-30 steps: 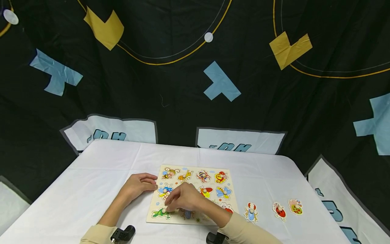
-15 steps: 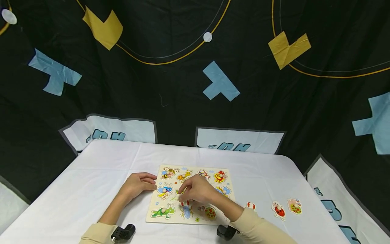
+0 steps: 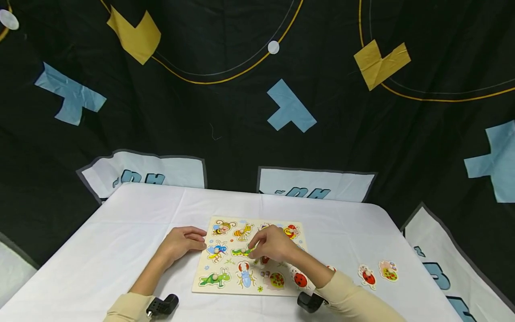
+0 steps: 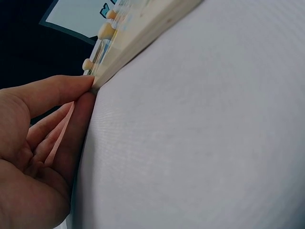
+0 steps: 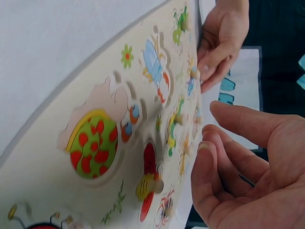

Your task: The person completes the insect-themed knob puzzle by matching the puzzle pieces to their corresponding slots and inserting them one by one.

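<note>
A wooden knob puzzle board (image 3: 221, 290) with insect pictures lies on the white table. My left hand (image 3: 183, 243) pinches its left edge between thumb and finger, as the left wrist view shows. Above the board's middle hovers my right hand (image 3: 273, 243), its fingers relaxed and apart with nothing between them. The grasshopper piece (image 3: 217, 279) sits in its slot at the near left. In the bottom row, the blue beetle slot (image 3: 245, 276), snail slot (image 5: 95, 143) and ladybug slot (image 3: 299, 279) show no knobs. The caterpillar piece (image 3: 241, 252) is beside my right fingertips.
Right of the board lie a loose ladybug piece (image 3: 367, 276) and a snail piece (image 3: 388, 271). Another loose piece (image 3: 331, 268) is mostly hidden behind my right forearm. A black patterned cloth (image 3: 225, 147) hangs behind the table (image 3: 120, 241).
My right hand has left the grasshopper piece and moved up and right over the board, uncovering the beetle and snail slots. The left hand has stayed at the board's edge.
</note>
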`<state>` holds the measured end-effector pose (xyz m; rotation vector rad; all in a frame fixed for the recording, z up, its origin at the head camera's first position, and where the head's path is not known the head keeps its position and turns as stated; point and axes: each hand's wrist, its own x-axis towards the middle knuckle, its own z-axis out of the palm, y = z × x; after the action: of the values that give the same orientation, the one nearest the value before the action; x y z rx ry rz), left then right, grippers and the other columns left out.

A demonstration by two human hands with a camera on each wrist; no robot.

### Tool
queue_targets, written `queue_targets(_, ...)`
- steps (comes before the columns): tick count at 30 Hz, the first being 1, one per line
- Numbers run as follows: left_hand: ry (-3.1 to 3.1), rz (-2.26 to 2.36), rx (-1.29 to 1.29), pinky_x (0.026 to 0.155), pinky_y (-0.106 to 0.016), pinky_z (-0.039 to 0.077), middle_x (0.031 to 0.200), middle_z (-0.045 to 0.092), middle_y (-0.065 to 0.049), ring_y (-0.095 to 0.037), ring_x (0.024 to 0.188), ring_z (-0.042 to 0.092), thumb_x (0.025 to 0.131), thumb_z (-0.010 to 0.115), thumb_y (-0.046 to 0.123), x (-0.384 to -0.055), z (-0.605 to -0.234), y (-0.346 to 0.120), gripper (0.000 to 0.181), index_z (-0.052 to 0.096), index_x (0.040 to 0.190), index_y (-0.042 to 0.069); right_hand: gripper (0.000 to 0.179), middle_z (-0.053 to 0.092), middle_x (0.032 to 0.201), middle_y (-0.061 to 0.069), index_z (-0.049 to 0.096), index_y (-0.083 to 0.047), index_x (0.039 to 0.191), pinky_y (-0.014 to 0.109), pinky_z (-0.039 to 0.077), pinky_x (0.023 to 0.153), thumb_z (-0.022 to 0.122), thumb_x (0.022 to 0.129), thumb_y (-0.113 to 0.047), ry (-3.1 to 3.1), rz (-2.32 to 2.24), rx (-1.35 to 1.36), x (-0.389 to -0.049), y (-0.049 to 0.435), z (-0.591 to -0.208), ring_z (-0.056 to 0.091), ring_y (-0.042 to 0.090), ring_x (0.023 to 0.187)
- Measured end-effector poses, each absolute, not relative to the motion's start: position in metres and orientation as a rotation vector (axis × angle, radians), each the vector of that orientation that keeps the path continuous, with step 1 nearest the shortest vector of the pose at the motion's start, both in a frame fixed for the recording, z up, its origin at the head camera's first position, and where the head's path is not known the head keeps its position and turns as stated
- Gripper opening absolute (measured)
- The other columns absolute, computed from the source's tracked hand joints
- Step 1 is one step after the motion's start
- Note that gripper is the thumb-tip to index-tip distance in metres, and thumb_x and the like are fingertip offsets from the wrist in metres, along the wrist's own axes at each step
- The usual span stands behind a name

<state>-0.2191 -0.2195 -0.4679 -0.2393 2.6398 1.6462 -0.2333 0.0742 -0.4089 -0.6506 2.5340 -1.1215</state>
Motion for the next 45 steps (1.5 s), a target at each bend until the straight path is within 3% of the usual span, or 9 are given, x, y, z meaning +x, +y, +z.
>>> queue_targets(4, 2.627, 1.659, -0.241, 0.071, -0.027, 0.052, 0.088, 0.077, -0.004, -0.012, 0.079, 0.067, 0.073, 0.086, 0.01, -0.219, -0.468, -0.219, 0.044, 0.072, 0.114, 0.001, 0.016, 0.068, 0.066, 0.003, 0.078, -0.007, 0.091, 0.027, 0.043, 0.056, 0.085, 0.078, -0.013, 2.563, -1.114, -0.636, -0.237, 0.083, -0.409, 0.066, 0.026, 0.063)
queue_targets(9, 2.624, 1.66, -0.233, 0.071, -0.027, 0.052, 0.088, 0.077, -0.004, -0.012, 0.08, 0.067, 0.074, 0.086, 0.011, -0.22, -0.466, -0.217, 0.044, 0.072, 0.114, 0.001, 0.017, 0.064, 0.066, -0.002, 0.078, -0.009, 0.09, 0.028, 0.042, 0.057, 0.086, 0.076, -0.015, 2.619, -1.109, -0.606, -0.24, 0.095, -0.409, 0.056, 0.013, 0.063)
queue_targets(45, 2.632, 1.637, -0.193, 0.068, -0.024, 0.052, 0.085, 0.076, -0.003, -0.011, 0.077, 0.067, 0.073, 0.085, 0.008, -0.22, -0.465, -0.221, 0.04, 0.073, 0.111, 0.0, 0.021, 0.063, 0.071, 0.002, 0.075, -0.009, 0.09, 0.031, 0.046, 0.063, 0.087, 0.075, -0.017, 2.768, -1.135, -0.201, -0.243, 0.198, -0.41, 0.058, 0.017, 0.068)
